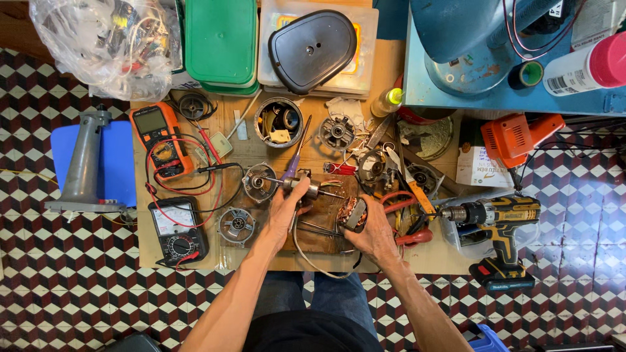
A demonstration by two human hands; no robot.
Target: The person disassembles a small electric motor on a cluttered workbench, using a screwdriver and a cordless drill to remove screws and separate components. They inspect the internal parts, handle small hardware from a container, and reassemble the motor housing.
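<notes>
Left hand point(285, 210) on rotor shaft point(301, 188), right hand point(375, 229) seemingly around stator point(353, 214).

Small repair workshop for electric motors, seen from above. Low table point(195, 261) crowded with two multimeters point(156, 140) and red test leads, motor end caps point(236, 225), a copper-wound stator point(354, 214), pliers, a screwdriver point(293, 163), a cordless drill point(499, 228) and an orange power tool point(518, 135). Bagged spare parts point(107, 42) and plastic boxes point(220, 42) along the far edge. Patterned tile floor point(59, 293) beneath.
</notes>
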